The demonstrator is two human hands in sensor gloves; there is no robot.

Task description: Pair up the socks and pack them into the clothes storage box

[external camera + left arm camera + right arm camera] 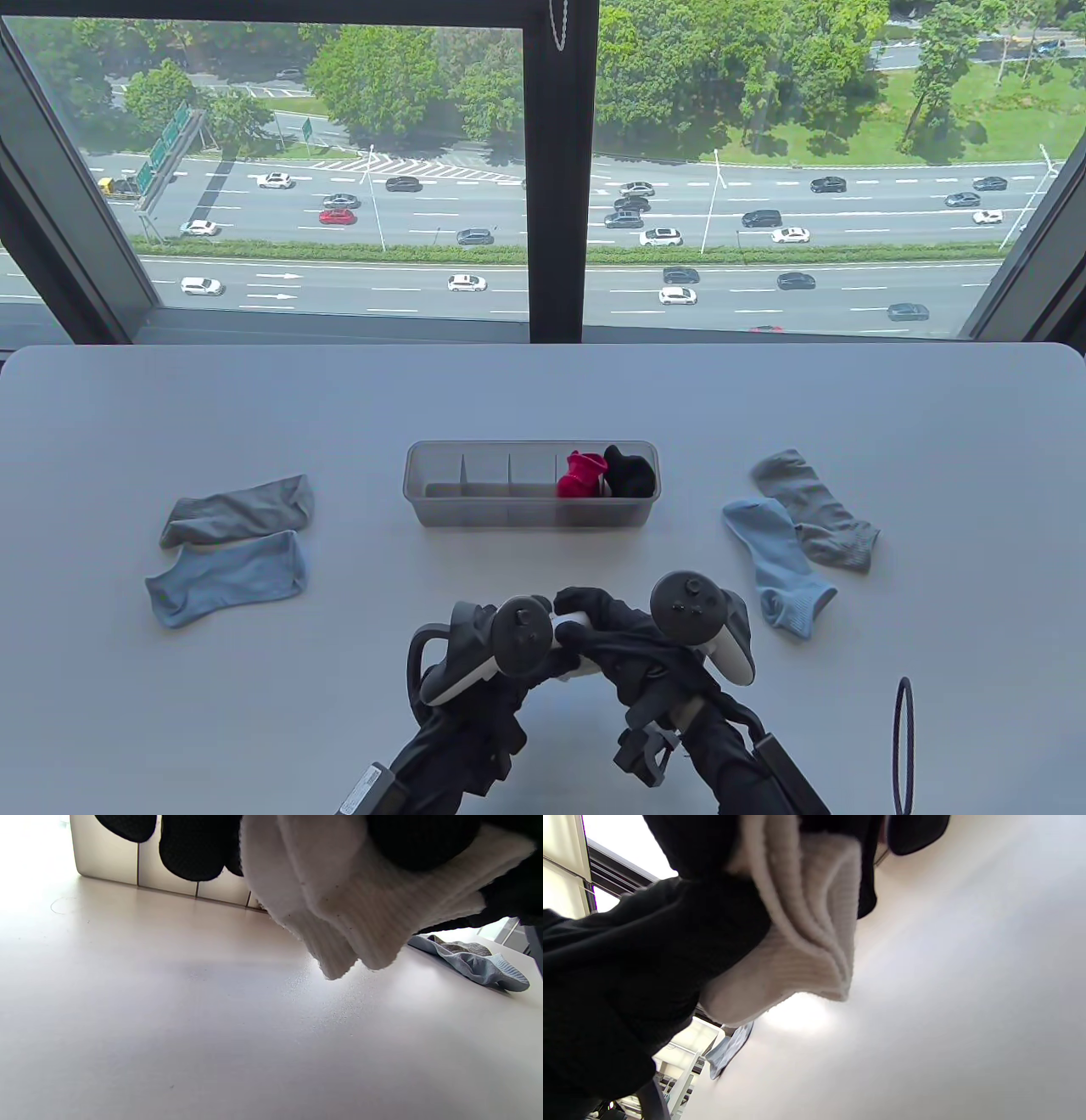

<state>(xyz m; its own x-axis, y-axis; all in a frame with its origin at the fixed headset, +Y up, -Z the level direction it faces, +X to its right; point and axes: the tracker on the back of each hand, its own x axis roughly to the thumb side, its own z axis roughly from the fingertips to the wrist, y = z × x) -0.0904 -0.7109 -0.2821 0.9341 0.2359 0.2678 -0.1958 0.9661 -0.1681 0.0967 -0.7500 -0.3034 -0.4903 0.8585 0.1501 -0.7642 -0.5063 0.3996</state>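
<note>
White table (543, 390) bearing a translucent divided storage box (532, 513) at centre, a grey sock (237, 509) and blue sock (227, 577) at left, and an overlapping blue sock (776, 560) and grey sock (819, 509) at right.

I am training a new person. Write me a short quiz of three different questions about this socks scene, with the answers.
1. True or false: the box is empty.
2. Which socks do both hands hold? A) white B) grey C) blue
3. How many socks lie flat on the table?

Key:
1. False: red socks and black socks sit in its right end.
2. A: left hand and right hand grip white socks.
3. Four: two grey, two blue.
</note>
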